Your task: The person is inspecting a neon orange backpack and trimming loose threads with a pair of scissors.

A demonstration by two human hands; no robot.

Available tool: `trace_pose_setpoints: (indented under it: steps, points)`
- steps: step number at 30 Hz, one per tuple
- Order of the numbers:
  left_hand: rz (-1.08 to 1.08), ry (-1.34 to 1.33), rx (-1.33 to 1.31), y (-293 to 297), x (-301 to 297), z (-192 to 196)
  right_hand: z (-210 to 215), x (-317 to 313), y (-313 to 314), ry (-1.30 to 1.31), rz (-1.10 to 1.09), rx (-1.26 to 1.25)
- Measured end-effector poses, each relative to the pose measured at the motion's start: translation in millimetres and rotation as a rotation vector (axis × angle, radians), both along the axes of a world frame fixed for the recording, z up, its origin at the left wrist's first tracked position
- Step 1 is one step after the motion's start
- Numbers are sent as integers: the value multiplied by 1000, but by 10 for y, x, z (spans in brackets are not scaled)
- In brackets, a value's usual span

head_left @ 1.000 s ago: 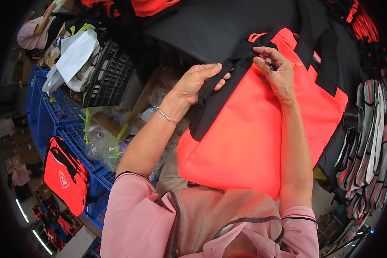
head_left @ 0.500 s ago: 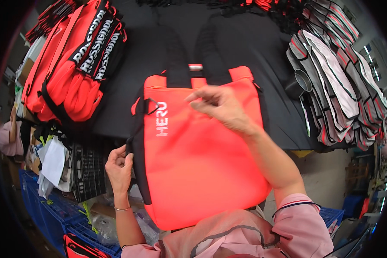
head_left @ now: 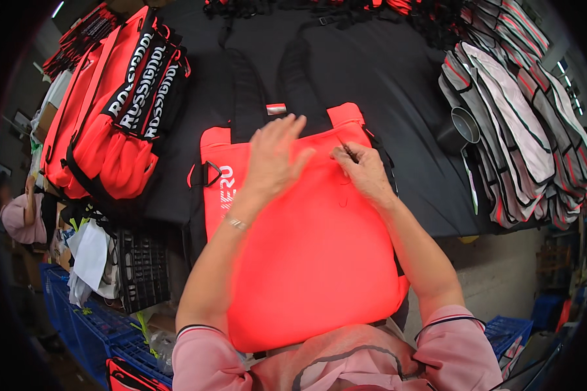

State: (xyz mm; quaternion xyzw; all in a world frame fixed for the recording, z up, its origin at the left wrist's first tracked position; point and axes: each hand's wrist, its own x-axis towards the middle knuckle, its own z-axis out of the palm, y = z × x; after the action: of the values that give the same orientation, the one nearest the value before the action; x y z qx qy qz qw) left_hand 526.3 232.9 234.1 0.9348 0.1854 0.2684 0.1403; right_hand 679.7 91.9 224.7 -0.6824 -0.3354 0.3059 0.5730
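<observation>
On the table covered in smooth black cloth (head_left: 407, 91), a bright red-orange fabric backpack (head_left: 313, 267) lay with its broad panel up, lower end at the wearer's body, 2 padded black shoulder straps (head_left: 245, 85) running out past its top edge. Left hand (head_left: 269, 163), motion-blurred, was over the panel's upper left, fingers spread, grasping nothing; contact with the fabric: cannot tell. Right hand (head_left: 366, 174) was near the top right edge, fingertips pinched around a small dark slim tool (head_left: 350, 154), exact kind unclear. A black triangular ring (head_left: 212, 173) sat at the bag's left edge beside white print. Left on the table: a pile of red-and-black bags (head_left: 107, 130). Right: grey-and-white fabric pieces with black edging (head_left: 502, 130), a dark round cup (head_left: 464, 125) tilted just beside them. Lower left: a black plastic crate (head_left: 145, 274) near blue plastic crates (head_left: 91, 332).
</observation>
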Motion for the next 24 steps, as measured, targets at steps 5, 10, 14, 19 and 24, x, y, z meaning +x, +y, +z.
trace_pose_setpoints:
  steps: [5, 10, 14, 19, 24]
  points:
    - [-80, -29, -100, -427, 216, -483, 417, 404, 205, -99, -61, 93]
    - [-89, -73, 36, -585, 242, -346, 341, 910, 1108, -596, -168, -176]
    - [-29, -171, -191, -530, 237, -435, 162, 857, 1405, -416, -225, -152]
    - [104, -876, -1288, -224, 257, -410, 681, 303, 896, -217, 20, 161]
    - [-18, -1022, -1544, 182, -142, 461, 711, -315, 124, -412, 394, 10]
